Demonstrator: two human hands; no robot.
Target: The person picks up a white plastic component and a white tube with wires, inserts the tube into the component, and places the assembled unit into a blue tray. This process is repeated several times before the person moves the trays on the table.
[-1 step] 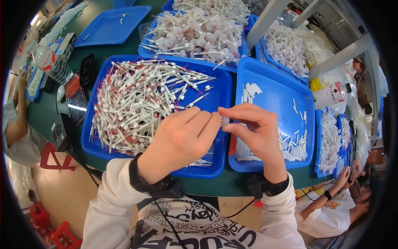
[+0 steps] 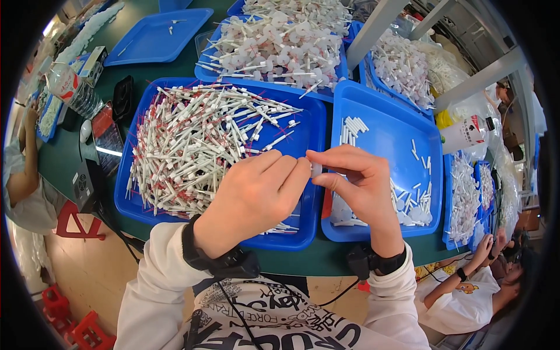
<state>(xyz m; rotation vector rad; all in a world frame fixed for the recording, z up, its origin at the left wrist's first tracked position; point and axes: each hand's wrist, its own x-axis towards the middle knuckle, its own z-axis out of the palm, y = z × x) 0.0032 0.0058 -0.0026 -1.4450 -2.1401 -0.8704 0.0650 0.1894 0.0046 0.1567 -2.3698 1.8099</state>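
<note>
And here's the small translucent disc (image 2: 316, 170), right inside the pinch, between the thumb and forefinger of the right hand (image 2: 363, 178). That gap is barely wider than the disc itself: forefinger above, thumb below. The disc shows as a narrow upright sliver, its longer visible line running from one fingertip to the other; how its face is turned, I can't tell. The right hand has it, yet the left hand (image 2: 265, 189) is right up against its left edge, fingers curled tight. Whether they clasp anything, the knuckles hide it!

Left of the grip and below the hands, a blue sorting tray (image 2: 317, 119) carries heaped white sticks with reddish threads (image 2: 186, 134). To the right, a second blue tray (image 2: 379, 111) holds short white tubes (image 2: 353, 129) and loose discs (image 2: 417, 216). Beyond the grip, more disc-tipped sticks (image 2: 274, 49) pile high.
</note>
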